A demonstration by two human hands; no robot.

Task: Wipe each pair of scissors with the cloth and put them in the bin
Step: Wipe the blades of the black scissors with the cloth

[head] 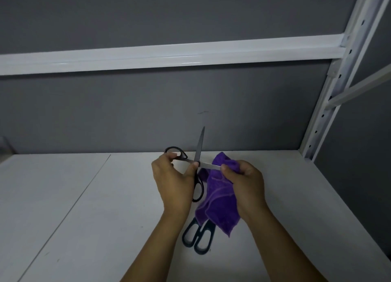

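My left hand (173, 180) grips a pair of black-handled scissors (198, 148) by the handles and pivot, held spread wide above the shelf. One blade points up and the other points right. My right hand (245, 180) holds a purple cloth (218, 205) and pinches it around the tip of the right-pointing blade. A second pair of scissors (197, 235) lies on the white shelf surface (95, 207) below my hands, its blades hidden under the hanging cloth. No bin is clearly in view.
A grey back wall and a white shelf beam (169, 55) run across above. A white perforated upright post (338, 74) stands at the right. A dark object (5, 147) shows at the far left edge.
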